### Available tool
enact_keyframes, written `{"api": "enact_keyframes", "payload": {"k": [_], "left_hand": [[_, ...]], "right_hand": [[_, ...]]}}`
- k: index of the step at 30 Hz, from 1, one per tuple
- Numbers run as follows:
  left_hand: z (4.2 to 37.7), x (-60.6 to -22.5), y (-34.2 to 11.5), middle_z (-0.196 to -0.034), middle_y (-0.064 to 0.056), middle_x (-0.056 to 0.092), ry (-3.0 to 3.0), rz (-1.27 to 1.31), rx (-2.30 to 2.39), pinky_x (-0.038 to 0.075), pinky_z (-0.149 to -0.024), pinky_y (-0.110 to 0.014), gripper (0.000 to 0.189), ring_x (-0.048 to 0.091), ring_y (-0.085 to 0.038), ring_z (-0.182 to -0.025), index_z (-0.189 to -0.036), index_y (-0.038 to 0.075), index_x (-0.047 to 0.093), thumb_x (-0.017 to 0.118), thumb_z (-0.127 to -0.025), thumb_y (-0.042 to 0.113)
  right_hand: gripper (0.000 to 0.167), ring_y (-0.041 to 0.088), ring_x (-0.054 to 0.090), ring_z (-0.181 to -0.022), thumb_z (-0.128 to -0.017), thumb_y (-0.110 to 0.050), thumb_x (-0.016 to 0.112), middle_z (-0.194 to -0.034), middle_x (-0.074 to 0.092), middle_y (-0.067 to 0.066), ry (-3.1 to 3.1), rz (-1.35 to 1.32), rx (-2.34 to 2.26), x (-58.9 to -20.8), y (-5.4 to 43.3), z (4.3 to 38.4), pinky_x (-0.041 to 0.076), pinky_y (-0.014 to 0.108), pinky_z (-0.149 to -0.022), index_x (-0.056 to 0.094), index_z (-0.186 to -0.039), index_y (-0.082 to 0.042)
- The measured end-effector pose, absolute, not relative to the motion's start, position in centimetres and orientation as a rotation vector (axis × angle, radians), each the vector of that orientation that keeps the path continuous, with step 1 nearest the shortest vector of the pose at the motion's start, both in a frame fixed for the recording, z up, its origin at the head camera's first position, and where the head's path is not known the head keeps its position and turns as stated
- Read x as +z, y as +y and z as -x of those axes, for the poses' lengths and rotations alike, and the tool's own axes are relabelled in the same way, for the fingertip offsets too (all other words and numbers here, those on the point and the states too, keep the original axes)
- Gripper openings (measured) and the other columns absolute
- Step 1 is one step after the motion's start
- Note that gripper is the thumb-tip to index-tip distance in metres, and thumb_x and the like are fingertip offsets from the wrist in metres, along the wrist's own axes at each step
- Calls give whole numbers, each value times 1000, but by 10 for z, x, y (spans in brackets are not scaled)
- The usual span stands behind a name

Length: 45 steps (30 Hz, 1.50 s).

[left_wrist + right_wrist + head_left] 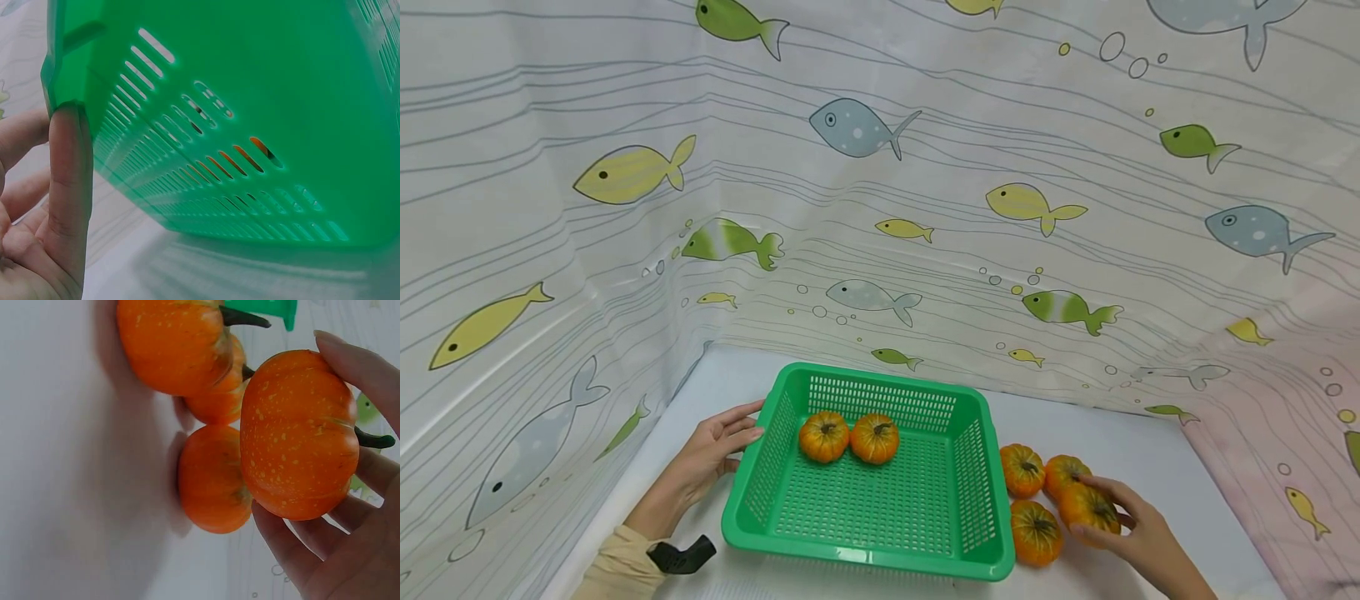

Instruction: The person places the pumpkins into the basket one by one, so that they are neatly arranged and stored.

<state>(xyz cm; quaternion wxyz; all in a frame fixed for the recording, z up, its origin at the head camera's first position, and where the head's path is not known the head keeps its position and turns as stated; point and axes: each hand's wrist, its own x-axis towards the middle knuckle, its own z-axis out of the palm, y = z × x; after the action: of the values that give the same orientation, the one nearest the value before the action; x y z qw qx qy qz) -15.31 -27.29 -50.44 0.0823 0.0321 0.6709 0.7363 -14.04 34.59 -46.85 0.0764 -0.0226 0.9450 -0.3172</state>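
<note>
In the head view, a green plastic basket (865, 554) sits on the table with two small orange pumpkins (824, 437) side by side near its back left. My left hand (718, 446) touches the basket's left rim with extended fingertips; the left wrist view shows one straight finger (69, 187) against the underside of the rim. To the basket's right, my right hand (1142, 529) grips an orange pumpkin (300, 437) between thumb and fingers, its dark stem toward the palm. Three more pumpkins (1036, 533) are grouped between that hand and the basket.
A white table surface (737, 367) lies under everything. Fish-patterned sheeting (865, 250) rises behind and at both sides. A black strap-like piece (682, 555) is at my left wrist, over a beige sleeve (625, 567).
</note>
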Motion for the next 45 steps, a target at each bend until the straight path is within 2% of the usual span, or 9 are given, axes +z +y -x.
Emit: {"api": "enact_keyframes", "payload": {"k": [4,7,23,25,30,36,39,42,45], "left_hand": [[153,-504,-273,-107,9,72,2009,-93,2196,61,-62,-24,61,72,-6,-85,-159,1,34,60,-105,12],[153,-503,-272,-106,9,72,2008,-91,2200,62,-62,-24,62,72,-6,-85,-159,0,34,60,-105,12],[154,-504,-273,-107,8,73,2001,-93,2195,62,-63,-26,63,72,-6,-86,-159,-1,32,61,-105,12],[154,-503,-273,-107,8,73,2004,-95,2192,63,-63,-26,63,72,-6,-86,-160,-1,31,60,-105,12],[154,-504,-273,-107,8,72,1997,-100,2197,63,-64,-26,64,72,-6,-87,-160,-1,30,59,-105,12],[154,-505,-273,-107,8,72,2003,-92,2196,62,-63,-25,63,72,-6,-87,-159,0,31,60,-105,13],[154,-505,-273,-107,8,72,2002,-95,2194,62,-63,-25,63,72,-7,-87,-160,-1,31,60,-105,12],[154,-505,-273,-107,8,72,2000,-92,2195,62,-62,-25,63,72,-7,-86,-160,0,31,60,-105,13],[154,-505,-273,-107,8,72,2000,-90,2196,62,-63,-25,64,72,-6,-87,-160,-1,31,60,-105,13]], "right_hand": [[70,-17,41,-116,-87,-45,82,-151,54,16,2867,129,-970,-464,342,143,54,17,-85,55,-146,-18],[69,-29,31,-108,-87,-44,83,-150,56,15,2882,174,-994,-461,337,144,53,16,-85,56,-145,-18],[70,-21,42,-112,-86,-47,83,-145,62,5,2874,233,-1005,-446,319,153,52,19,-91,57,-145,-20],[68,-22,41,-113,-86,-45,84,-143,63,4,2888,275,-1002,-445,318,154,54,25,-93,58,-144,-21],[63,-22,42,-115,-85,-40,85,-140,64,3,2914,409,-1044,-445,313,157,58,53,-97,59,-141,-25],[63,-19,45,-117,-85,-42,85,-140,64,-1,2920,445,-1047,-444,303,161,59,44,-98,60,-141,-26],[64,-12,48,-119,-85,-42,85,-142,63,0,2892,427,-1077,-442,299,162,57,55,-100,60,-141,-24],[63,-1,52,-123,-86,-42,85,-142,62,1,2868,432,-1099,-441,294,164,56,59,-100,60,-140,-24],[63,2,53,-123,-86,-41,85,-143,62,1,2848,439,-1114,-440,290,166,55,60,-102,59,-140,-25]]}}
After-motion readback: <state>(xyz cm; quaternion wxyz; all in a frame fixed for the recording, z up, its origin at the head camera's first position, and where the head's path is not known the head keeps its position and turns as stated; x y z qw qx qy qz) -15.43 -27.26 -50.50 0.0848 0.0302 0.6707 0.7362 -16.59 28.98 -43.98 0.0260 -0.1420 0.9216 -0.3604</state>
